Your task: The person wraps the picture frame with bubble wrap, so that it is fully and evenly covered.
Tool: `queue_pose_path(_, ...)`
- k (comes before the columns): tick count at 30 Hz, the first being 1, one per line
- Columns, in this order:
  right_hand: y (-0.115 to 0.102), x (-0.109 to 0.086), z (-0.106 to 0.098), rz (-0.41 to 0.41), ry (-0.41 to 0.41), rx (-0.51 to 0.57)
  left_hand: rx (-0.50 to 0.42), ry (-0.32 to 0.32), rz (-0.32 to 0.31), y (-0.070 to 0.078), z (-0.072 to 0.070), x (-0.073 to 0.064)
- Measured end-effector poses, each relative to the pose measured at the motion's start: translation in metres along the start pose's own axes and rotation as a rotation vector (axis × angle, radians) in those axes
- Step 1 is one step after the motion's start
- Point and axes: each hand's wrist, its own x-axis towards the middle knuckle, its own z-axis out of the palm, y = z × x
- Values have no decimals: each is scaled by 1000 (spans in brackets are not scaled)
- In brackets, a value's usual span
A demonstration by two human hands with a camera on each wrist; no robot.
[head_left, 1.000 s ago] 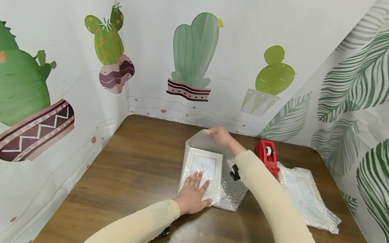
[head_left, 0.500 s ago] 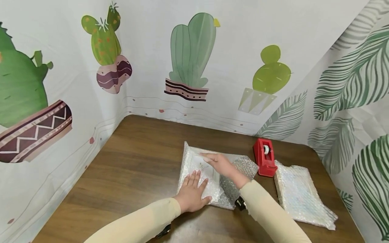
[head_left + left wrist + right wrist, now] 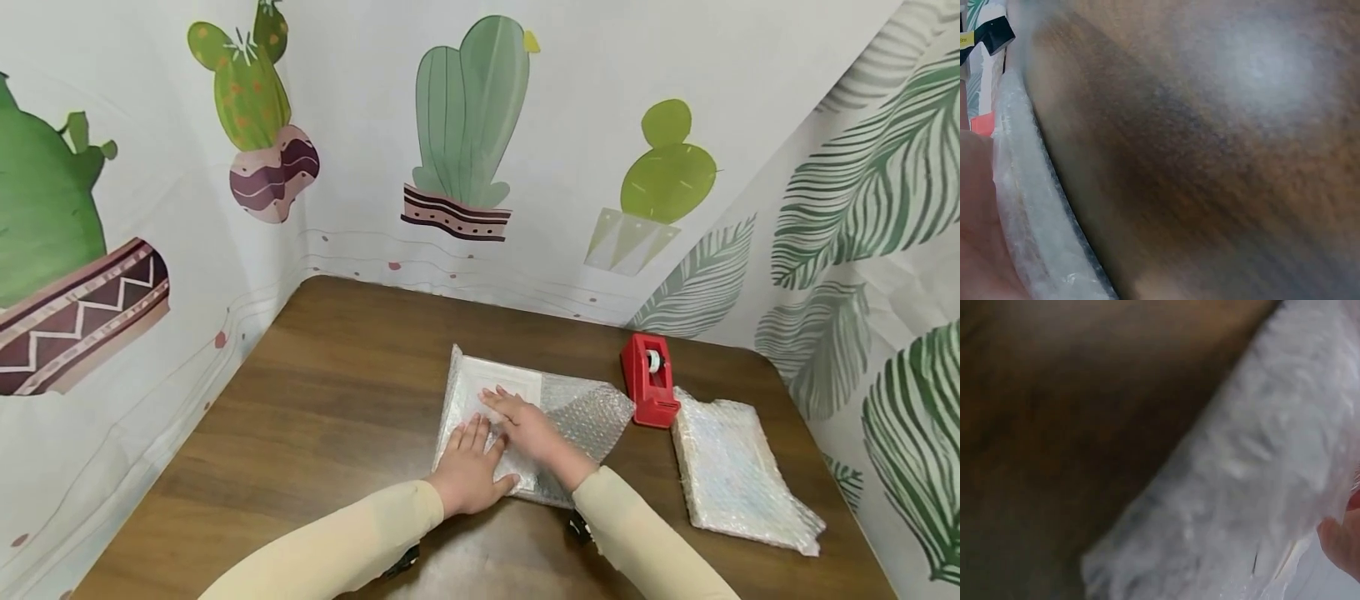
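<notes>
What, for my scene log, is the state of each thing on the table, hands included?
Left hand: fingers spread, resting on the wrapped frame
Right hand: fingers extended, over the frame
Picture frame: lying flat, partly hidden
Bubble wrap: around the frame, one flap loose
Tape dispenser: upright, roll loaded
Second package: bubble-wrapped, lying flat

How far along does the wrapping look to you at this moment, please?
Done: one package lies off to the right, already covered in bubble wrap.

In hand: the left hand and right hand rest on the wrap over the white frame.

Left: the wrap's right side lies spread beyond the frame, so it probably needs folding over; taping may follow, as the dispenser stands untouched.
</notes>
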Motion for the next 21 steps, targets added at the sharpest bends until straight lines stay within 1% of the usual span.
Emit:
queue_pose_path(4, -2, 1, 5, 3, -14, -63, 8, 8, 11, -1, 2, 2)
queue_pose_path(9, -4, 1, 9, 24, -50, -65, -17, 0, 8, -3, 6, 2)
queue_pose_path(12, -2, 1, 9, 12, -67, -73, -51, 9, 23, -6, 8, 3)
queue_pose_path(13, -1, 1, 9, 8, -72, -76, -73, 12, 33, -7, 8, 4)
queue_pose_path(15, 1, 1, 9, 14, -84, -88, -146, 9, 51, -10, 7, 6)
queue_pose_path(18, -1, 1, 9, 19, -102, -106, -246, 11, 86, -15, 1, 4)
queue_pose_path(20, -4, 0, 8, 25, -119, -120, -296, 37, 109, -17, -1, 1)
queue_pose_path(21, -5, 0, 8, 25, -125, -120, -306, 69, 122, -17, -1, 0)
